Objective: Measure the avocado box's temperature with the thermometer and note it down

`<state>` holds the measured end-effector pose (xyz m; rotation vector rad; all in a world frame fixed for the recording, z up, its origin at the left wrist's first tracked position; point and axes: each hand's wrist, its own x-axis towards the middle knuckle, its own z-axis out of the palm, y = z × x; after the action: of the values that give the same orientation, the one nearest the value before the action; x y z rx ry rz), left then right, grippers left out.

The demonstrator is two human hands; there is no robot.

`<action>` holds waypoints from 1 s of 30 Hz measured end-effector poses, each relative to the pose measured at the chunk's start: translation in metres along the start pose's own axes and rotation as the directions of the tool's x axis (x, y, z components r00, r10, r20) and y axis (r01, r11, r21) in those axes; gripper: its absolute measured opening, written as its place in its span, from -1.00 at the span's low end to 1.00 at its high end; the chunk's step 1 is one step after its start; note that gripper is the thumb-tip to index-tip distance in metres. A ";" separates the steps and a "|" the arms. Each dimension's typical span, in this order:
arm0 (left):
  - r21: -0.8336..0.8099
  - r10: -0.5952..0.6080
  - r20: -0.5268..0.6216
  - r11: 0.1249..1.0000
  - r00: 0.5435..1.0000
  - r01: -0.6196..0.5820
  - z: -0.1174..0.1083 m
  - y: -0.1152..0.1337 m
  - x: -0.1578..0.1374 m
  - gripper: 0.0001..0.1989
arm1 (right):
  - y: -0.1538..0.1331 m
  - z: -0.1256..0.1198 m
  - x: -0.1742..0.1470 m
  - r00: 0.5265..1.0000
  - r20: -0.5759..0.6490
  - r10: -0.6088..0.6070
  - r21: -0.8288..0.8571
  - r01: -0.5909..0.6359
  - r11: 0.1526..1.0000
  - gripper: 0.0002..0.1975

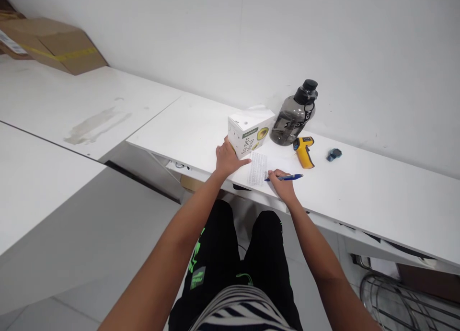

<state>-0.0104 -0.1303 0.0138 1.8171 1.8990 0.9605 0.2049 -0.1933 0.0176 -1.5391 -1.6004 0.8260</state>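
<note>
Blue pen [293,177] in my right hand [282,183], white box [247,134] at my left hand [227,159]

I stand at a long white bench [377,187], both arms stretched out in front of me. My right hand is closed around the blue pen, thumb and fingers pinching it low near the writing end, with the rest of the barrel sticking out to the right. The tip sits at the right edge of a paper [257,167] covered in small lines of text, which lies near the front edge of the bench. I cannot tell whether the tip touches it.

My left hand is at the lower front corner of the white box, fingers against its left side and thumb stretched out toward the paper. How firmly it grips, I cannot tell. The box stands on the bench just behind the paper, its front printed with "Super Meal" and avocado pictures.

Just behind the box to the right stands a dark see-through bottle [293,120] with a black cap. A yellow gun-shaped device [304,154] lies beside its base, and a small teal-and-black object [334,154] rests further right. Far to my left, a cardboard box [68,41] with yellow tape sits against the wall [215,43]. Below me show my black trousers [266,245] with green print.
</note>
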 end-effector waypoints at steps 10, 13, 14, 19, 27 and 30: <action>-0.019 0.001 -0.005 1.000 1.000 -0.001 0.000 -0.002 0.000 0.18 | -0.001 -0.001 -0.001 1.000 0.018 0.021 0.010 -0.021 1.000 -0.63; -0.011 0.006 -0.003 1.000 1.000 -0.006 0.000 -0.002 0.000 0.19 | -0.001 0.000 -0.001 0.999 -0.023 0.027 0.021 -0.026 0.999 -0.62; -0.011 0.009 -0.005 1.000 1.000 -0.009 0.001 -0.002 0.000 0.19 | -0.001 0.000 -0.001 0.999 -0.031 0.027 0.018 -0.027 0.999 -0.62; -0.020 0.017 -0.019 1.000 1.000 -0.018 0.002 -0.004 0.000 0.20 | 0.001 0.000 -0.001 1.000 0.016 0.003 0.014 -0.003 1.000 -0.64; -0.013 0.012 -0.007 1.000 1.000 -0.012 0.004 -0.004 0.000 0.22 | 0.003 -0.002 -0.001 1.000 0.012 0.010 0.005 -0.010 1.000 -0.63; -0.009 0.010 -0.004 1.000 1.000 -0.010 0.004 -0.004 0.000 0.22 | 0.004 -0.001 -0.001 1.000 -0.005 0.011 0.002 -0.011 1.000 -0.63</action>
<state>-0.0106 -0.1289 0.0085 1.8227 1.8864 0.9754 0.2081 -0.1944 0.0149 -1.5486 -1.5880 0.8286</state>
